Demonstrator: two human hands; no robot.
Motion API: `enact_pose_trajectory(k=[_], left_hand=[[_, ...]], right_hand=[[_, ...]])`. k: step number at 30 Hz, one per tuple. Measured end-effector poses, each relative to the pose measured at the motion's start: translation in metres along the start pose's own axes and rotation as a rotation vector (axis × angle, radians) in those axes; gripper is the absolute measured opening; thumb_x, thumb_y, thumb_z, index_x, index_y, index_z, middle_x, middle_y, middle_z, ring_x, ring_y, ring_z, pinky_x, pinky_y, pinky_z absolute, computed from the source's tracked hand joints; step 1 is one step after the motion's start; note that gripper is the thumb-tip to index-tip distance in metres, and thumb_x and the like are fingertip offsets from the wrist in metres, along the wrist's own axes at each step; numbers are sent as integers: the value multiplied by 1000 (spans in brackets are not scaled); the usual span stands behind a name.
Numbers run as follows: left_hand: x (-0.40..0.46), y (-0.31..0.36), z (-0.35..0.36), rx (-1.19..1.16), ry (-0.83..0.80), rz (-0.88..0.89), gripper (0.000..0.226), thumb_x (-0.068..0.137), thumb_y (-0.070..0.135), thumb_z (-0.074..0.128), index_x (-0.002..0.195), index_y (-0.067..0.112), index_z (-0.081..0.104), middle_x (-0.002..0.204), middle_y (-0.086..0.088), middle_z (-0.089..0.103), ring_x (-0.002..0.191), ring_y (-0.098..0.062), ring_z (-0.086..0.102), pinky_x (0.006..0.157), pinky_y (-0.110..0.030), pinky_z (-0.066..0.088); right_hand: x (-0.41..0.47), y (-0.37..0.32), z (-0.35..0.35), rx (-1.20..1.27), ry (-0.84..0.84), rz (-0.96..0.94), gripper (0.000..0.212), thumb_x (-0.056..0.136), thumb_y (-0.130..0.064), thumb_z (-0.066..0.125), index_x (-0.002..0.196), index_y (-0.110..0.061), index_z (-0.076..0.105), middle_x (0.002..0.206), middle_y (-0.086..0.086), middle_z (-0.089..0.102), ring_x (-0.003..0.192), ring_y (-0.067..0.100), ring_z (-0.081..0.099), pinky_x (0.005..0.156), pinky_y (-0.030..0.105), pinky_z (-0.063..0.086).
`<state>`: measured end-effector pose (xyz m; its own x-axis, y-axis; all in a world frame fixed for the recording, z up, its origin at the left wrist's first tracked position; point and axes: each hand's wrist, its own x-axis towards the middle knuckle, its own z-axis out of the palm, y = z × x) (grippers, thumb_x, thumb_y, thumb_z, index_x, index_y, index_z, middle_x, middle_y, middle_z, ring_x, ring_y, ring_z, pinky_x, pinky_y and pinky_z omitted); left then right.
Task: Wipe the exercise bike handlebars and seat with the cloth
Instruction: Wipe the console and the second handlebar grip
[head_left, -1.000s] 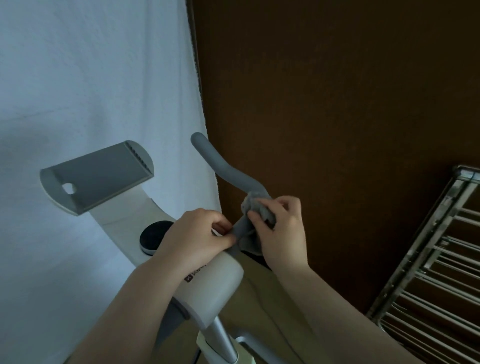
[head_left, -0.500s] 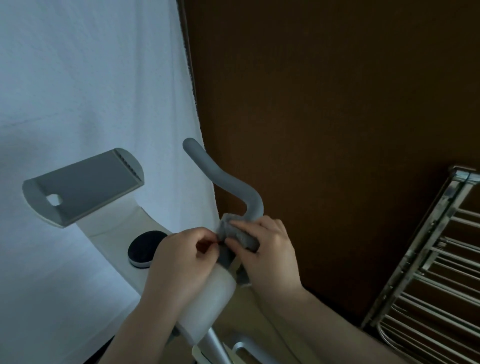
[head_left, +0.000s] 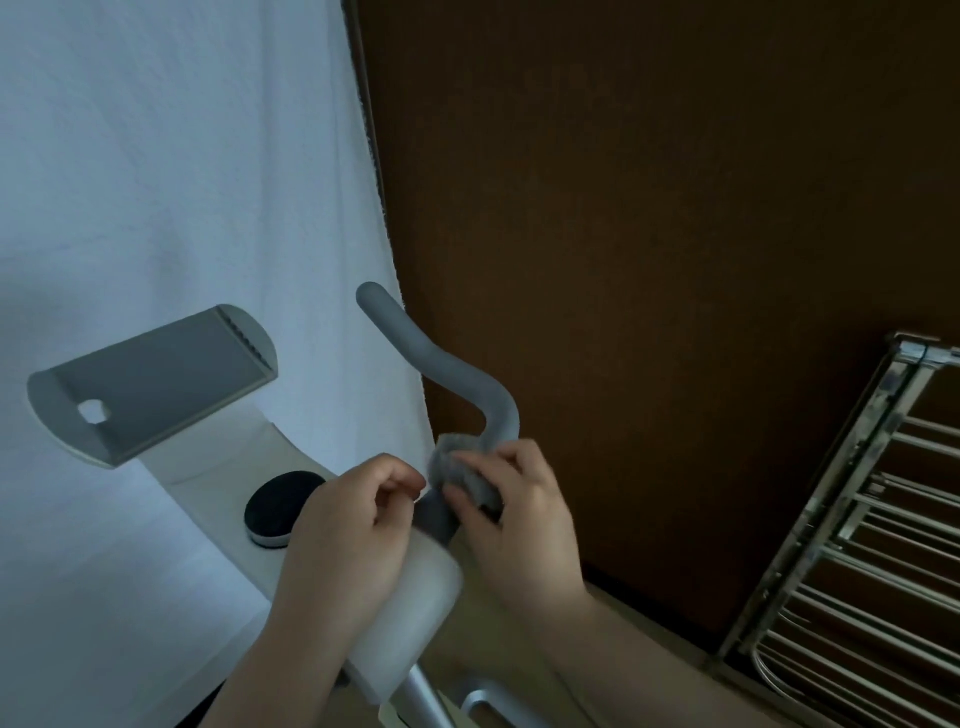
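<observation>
The grey cloth (head_left: 465, 475), soft and light, is bunched around the base of the grey handlebar (head_left: 457, 371), just below its bend. The right hand (head_left: 519, 519) curls its fingers over it. The left hand (head_left: 348, 525) sits beside it with fingers curled; whether it pinches a cloth edge I cannot tell. The bar looks stiff and smooth, so the cloth is best wrapped fully round.
</observation>
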<state>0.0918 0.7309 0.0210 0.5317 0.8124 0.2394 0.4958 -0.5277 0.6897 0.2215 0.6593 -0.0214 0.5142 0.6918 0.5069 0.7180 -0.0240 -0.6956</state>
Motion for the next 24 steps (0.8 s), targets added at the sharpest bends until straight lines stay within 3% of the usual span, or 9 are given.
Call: enact_pose_trajectory(k=[3, 7, 10, 12, 16, 20, 24], left_hand=[[1, 2, -1, 18, 9, -14, 20, 91, 9, 51, 78, 23, 57, 68, 7, 60, 63, -7, 55, 56, -21, 39], [-1, 3, 0, -12, 9, -9, 22, 92, 10, 50, 87, 26, 64, 82, 16, 65, 79, -2, 60, 67, -19, 47], [-2, 2, -1, 17, 12, 2, 20, 92, 10, 51, 80, 24, 58, 70, 9, 61, 65, -3, 56, 56, -17, 38], [-1, 2, 0, 28, 23, 2, 19, 92, 10, 52, 80, 23, 57, 72, 10, 62, 67, -4, 58, 58, -19, 41], [-3, 4, 2, 48, 48, 12, 21, 92, 12, 51, 91, 26, 66, 87, 18, 66, 83, -1, 61, 69, -14, 45], [-4, 7, 3, 97, 56, 36, 21, 92, 11, 52, 90, 26, 66, 87, 16, 65, 81, -2, 61, 65, -16, 45], [-6, 7, 4, 154, 56, 53, 19, 91, 12, 53, 96, 24, 67, 92, 15, 66, 83, -4, 62, 70, -17, 49]], right_hand=[[1, -7, -3, 68, -120, -54, 28, 85, -31, 69, 113, -28, 69, 105, -11, 52, 95, 4, 54, 82, 17, 49], [8, 7, -5, -22, 69, 34, 30, 86, -28, 69, 116, -26, 66, 109, -7, 53, 99, 9, 54, 80, 27, 53], [-12, -9, -4, 13, -95, -79, 34, 85, -38, 61, 117, -30, 66, 109, -10, 52, 98, 6, 53, 82, 21, 50], [0, -4, -11, 42, -156, -83, 35, 84, -39, 59, 116, -29, 67, 109, -9, 55, 97, 5, 55, 85, 17, 48], [11, 11, -13, 75, 58, 94, 33, 87, -23, 68, 119, -25, 65, 113, -8, 53, 99, 3, 54, 84, 24, 52], [-10, -2, -7, 251, -64, 88, 34, 84, -16, 71, 114, -30, 67, 111, -14, 51, 103, -7, 50, 85, 12, 47], [5, 11, -11, 303, 91, 233, 35, 85, -15, 70, 117, -27, 64, 110, -17, 49, 102, -15, 47, 83, 3, 42]])
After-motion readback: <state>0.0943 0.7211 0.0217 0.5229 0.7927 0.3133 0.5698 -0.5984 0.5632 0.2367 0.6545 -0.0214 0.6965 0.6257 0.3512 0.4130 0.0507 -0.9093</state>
